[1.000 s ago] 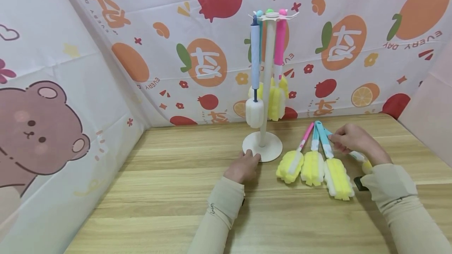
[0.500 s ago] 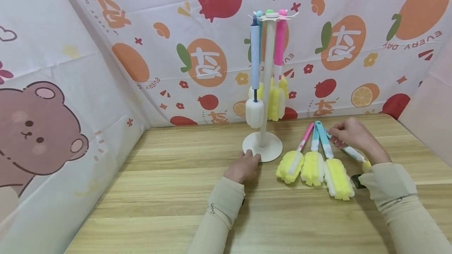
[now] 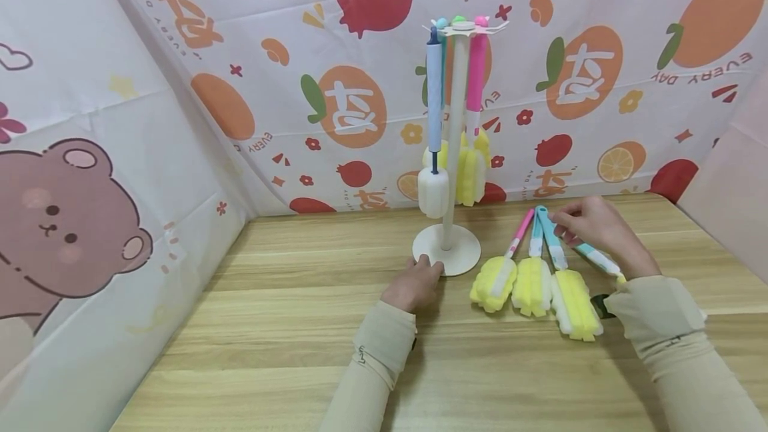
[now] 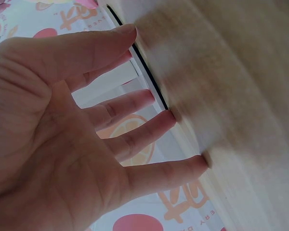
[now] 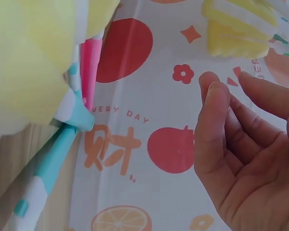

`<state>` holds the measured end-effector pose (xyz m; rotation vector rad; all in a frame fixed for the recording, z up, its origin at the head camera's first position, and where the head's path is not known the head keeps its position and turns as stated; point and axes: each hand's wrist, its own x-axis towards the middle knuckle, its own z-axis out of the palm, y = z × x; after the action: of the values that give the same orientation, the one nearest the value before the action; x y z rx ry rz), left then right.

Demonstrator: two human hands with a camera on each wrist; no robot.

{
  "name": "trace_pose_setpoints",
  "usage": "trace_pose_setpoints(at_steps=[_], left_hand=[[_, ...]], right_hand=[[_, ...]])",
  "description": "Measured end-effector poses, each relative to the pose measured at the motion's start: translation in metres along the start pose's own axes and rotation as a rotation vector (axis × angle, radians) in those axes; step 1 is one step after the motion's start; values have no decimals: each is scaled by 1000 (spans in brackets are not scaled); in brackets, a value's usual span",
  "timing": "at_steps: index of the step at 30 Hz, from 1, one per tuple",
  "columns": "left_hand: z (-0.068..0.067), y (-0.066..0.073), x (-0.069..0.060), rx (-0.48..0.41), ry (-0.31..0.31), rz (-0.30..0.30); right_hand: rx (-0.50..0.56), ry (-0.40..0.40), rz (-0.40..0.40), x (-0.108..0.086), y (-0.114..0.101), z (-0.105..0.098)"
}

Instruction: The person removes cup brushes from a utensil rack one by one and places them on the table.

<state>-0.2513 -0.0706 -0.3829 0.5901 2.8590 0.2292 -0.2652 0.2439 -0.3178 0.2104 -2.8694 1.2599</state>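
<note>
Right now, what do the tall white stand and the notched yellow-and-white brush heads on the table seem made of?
The tall white stand: perhaps coated metal, possibly plastic; smooth, even finish without grain. The notched yellow-and-white brush heads: probably sponge foam; matt, with soft, puffy edges.

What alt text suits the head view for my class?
A person's right hand hovers near the handles of four sponge brushes on a wooden table; the left hand touches the base of a white stand hung with more brushes.

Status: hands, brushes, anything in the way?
Left hand at stand base. Right hand empty, near teal handles. Four brushes on table. Right sleeve partly hides rightmost brush.
</note>
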Motion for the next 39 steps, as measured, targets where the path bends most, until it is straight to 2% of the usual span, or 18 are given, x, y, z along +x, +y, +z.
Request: trace_pose_setpoints(at_steps=[14,29,39], left_hand=[[0,0,-1,2,-2,-3],[0,0,-1,-13,-2,-12],[0,0,-1,-11,8,4]], right_hand=[[-48,39,-68,0,-15,4],[-171,89,-154,1,-24,6],[-182,97,-176,2,-34,7]])
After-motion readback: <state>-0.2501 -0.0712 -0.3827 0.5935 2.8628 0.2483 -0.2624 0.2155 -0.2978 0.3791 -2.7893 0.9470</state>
